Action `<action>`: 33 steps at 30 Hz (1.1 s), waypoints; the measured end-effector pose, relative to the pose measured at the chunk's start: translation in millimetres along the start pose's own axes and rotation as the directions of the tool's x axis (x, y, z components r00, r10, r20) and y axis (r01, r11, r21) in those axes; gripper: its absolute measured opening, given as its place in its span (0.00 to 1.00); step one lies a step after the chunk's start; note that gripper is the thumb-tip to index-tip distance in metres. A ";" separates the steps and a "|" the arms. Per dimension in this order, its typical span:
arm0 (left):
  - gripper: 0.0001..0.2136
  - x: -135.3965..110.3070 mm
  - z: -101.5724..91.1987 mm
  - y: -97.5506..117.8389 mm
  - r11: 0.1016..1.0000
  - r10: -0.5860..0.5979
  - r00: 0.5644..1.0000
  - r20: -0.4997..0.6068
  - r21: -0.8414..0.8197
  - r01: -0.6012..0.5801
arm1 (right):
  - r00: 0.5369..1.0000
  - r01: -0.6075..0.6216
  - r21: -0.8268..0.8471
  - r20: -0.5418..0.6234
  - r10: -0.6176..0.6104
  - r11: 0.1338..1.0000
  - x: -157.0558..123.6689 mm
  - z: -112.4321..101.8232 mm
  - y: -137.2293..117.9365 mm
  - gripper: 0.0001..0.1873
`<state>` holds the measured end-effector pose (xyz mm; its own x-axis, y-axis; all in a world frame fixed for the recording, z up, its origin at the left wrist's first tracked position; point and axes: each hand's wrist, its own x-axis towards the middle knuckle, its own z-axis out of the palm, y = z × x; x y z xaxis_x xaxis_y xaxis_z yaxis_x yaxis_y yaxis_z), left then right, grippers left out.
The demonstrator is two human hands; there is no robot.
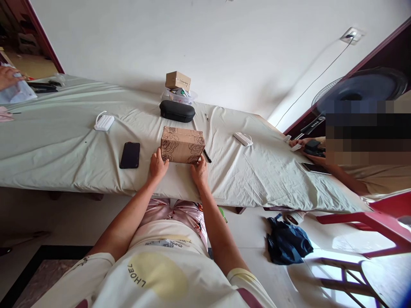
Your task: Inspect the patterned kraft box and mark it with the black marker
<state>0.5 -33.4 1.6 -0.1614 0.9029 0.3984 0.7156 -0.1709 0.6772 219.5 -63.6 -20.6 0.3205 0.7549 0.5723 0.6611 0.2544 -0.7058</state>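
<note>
A brown cardboard box with dark scribbled swirls on its faces is held at its two near lower corners. My left hand grips the left corner, and my right hand grips the right one. Just beyond my right fingers lies a black pen, partly hidden by the box. A dark phone rests on the cloth to the left of my left hand. Behind the box sits a black zip case.
A pale green cloth covers the table. At the back, a small carton tops a clear plastic tray. White devices lie on both sides. Another person sits at the right; a hand shows far left.
</note>
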 end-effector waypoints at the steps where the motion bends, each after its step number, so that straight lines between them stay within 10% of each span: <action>1: 0.34 -0.3 -0.7 0.4 1.000 0.004 1.000 -0.002 0.006 -0.004 | 1.000 0.005 0.011 -0.013 -0.005 1.000 0.4 -1.8 -1.3 0.37; 14: 0.65 -7.2 8.5 7.5 0.961 0.168 0.977 -0.129 -0.198 -0.191 | 0.998 0.056 -0.219 -0.023 -0.063 0.974 -4.5 -8.7 -33.1 0.50; 25: 0.62 -7.5 11.4 5.1 0.969 0.104 0.987 -0.125 -0.213 -0.129 | 0.991 0.133 -0.059 -0.029 -0.135 0.989 -3.8 -10.4 -20.8 0.43; 33: 0.51 -2.3 16.2 -8.4 0.947 0.125 0.989 -0.083 -0.287 -0.144 | 0.994 -0.016 0.113 -0.105 0.028 0.993 2.6 -6.2 -2.5 0.35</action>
<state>5.9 -27.7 -15.0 -0.1263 0.8388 0.5296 0.5061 -0.4046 0.7616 222.9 -66.1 -14.8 0.4084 0.6943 0.5926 0.5746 0.3089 -0.7579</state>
